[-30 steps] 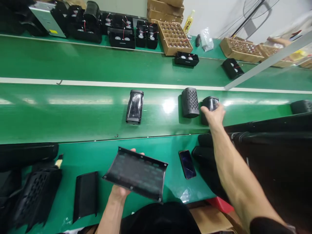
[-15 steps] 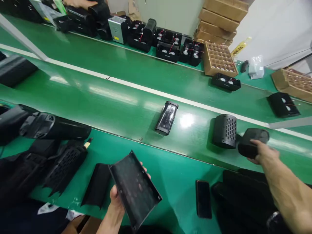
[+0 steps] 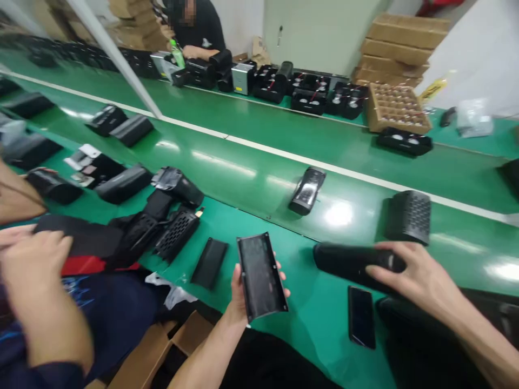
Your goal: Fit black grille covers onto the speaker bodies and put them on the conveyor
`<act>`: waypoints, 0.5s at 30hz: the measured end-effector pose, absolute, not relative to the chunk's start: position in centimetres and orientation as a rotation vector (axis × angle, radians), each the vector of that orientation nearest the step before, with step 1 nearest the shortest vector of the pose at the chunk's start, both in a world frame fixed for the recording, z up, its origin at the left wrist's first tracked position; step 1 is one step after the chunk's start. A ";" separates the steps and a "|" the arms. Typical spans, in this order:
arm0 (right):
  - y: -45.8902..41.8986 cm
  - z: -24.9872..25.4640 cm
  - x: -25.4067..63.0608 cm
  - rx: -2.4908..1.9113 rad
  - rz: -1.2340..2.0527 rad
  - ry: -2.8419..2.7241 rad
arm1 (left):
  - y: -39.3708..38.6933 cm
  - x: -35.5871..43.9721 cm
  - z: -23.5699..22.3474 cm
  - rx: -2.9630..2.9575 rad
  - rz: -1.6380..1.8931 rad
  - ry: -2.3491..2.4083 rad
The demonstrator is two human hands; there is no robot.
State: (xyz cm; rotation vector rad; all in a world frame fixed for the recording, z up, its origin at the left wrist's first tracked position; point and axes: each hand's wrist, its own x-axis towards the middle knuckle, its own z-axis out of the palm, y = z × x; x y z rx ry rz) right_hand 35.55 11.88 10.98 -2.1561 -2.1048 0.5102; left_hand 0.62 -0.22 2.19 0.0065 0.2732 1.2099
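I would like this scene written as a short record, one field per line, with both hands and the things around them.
Left hand: holds a curved black panel, inner side toward the camera
Right hand: grips a dark casing near its right end
Near right hand: black phone, lying on the green bench
Left of held panel: another black panel
Beyond the bench: shiny casing and perforated casing, apart
Co-worker: blurred hand, left edge

Passable over bare surface left of phone, as far as held black panel; blocked beyond phone by held black housing, right by dark bulk.
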 end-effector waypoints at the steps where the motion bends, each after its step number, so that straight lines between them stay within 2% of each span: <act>1: 10.6 10.1 34.2 -2.065 0.516 -2.284 | -0.5 0.7 2.3 0.010 1.208 0.292; 4: 7.2 7.4 31.0 -1.827 0.365 -2.646 | -1.4 0.8 2.2 0.029 1.179 0.302; 9: 3.8 5.3 28.5 -1.646 0.189 -2.704 | -2.3 0.8 1.7 0.027 1.175 0.306; 12: 3.0 5.4 29.7 -1.564 0.353 -2.575 | -2.4 1.0 2.0 0.004 1.184 0.314; 15: 1.7 4.5 33.6 -1.630 0.559 -2.218 | -2.1 1.2 2.6 -0.043 1.214 0.316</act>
